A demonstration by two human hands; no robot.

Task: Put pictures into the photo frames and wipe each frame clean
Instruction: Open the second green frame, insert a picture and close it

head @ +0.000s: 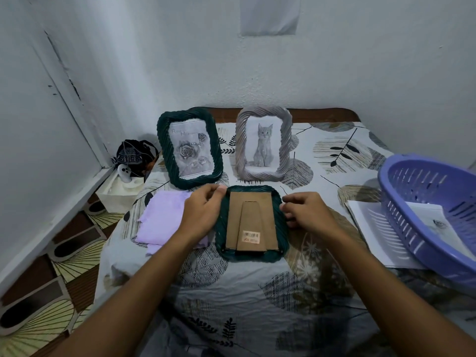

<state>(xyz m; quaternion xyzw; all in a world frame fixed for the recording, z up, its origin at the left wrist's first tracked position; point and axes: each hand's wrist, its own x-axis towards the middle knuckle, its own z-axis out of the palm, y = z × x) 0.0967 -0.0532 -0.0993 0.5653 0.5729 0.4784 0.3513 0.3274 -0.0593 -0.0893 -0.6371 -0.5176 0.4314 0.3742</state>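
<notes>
- We have the third frame [251, 222] face down on the bed [231, 305], cardboard back up, in front of the two filled frames [189, 148].
- Our left hand [199, 213] pinches its top-left corner; our right hand [305, 211] grips its right edge, fingers curled.
- We should free each back tab evenly, without bending the cardboard.
- A patterned sheet covers the bed, in a pale-walled corner.

The face-down dark green frame [251, 222] has a glossy, rope-ridged rim and a matt brown cardboard back [251, 220]. A soft, fuzzy lilac cloth [161, 222] lies on the printed, slightly creased bedsheet [231, 305] at the bed's left edge. At its right edge, a smooth, slotted purple plastic basket [427, 215] rests on plain white paper sheets [373, 228].
</notes>
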